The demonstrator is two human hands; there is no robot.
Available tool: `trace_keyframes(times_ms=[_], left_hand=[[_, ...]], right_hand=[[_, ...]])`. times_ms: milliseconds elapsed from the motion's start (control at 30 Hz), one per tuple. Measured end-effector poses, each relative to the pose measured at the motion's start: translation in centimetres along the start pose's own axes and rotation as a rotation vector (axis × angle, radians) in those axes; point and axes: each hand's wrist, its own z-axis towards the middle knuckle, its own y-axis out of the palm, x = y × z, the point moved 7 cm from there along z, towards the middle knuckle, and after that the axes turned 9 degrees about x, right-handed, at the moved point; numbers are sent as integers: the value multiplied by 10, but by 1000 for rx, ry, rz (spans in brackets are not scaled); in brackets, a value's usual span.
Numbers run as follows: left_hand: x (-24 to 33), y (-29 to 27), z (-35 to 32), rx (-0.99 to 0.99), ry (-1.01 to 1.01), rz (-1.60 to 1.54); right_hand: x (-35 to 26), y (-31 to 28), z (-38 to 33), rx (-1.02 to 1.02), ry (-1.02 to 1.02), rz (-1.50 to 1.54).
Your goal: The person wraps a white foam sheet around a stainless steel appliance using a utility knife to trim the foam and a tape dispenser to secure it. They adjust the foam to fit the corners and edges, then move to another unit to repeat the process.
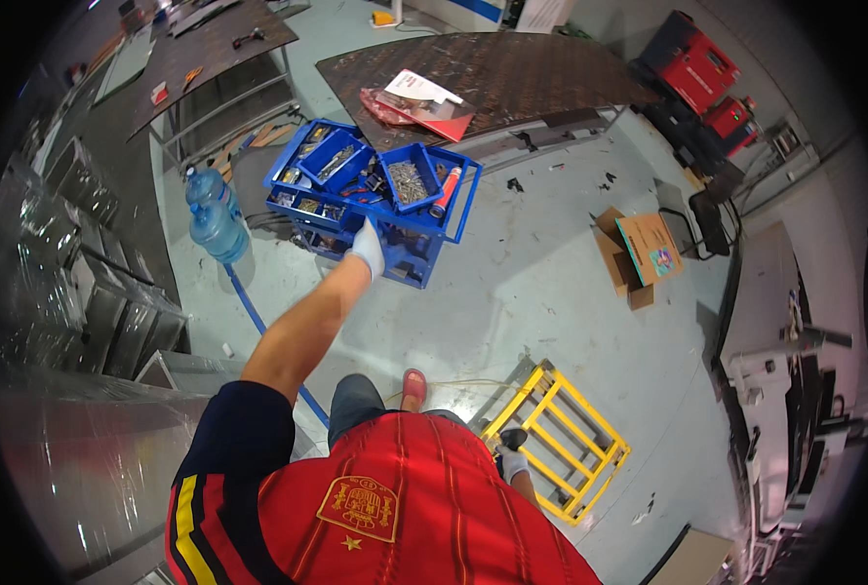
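My left hand (368, 255), in a white glove, reaches forward to the near side of a blue tool cart (417, 232). Its fingers close on the cart's edge, their tips partly hidden. Low on the right, my gloved right hand (514, 464) is closed round a black drill-like tool (513, 440), beside a yellow metal frame (559, 436). On the cart's top, one blue bin (335, 159) lies tilted next to another bin of small metal fasteners (410, 181). A red tube (446, 193) rests at the cart's right end.
Large blue water bottles (217, 232) stand left of the cart. Behind it is a dark table (512, 78) bearing a booklet (424, 93). An open cardboard box (639, 255) sits on the floor to the right. Plastic-wrapped panels (93, 419) line the left side.
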Motion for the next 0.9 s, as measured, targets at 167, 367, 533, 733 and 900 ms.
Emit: trace_keyframes(times_ms=[167, 367, 533, 733, 900], left_hand=[[-119, -259, -18, 589, -84, 609], [-199, -505, -229, 1065, -505, 491], [-219, -516, -328, 1264, -536, -33], [-240, -403, -272, 1261, 59, -670], [-301, -269, -213, 1582, 222, -726]], right_hand=[[-225, 44, -8, 88, -436, -136], [-438, 181, -102, 43, -967, -240], [-596, 330, -194, -384, -1400, -277], [-766, 518, -237, -832, -1527, -567], [-859, 673, -225, -528, -2079, -1057]])
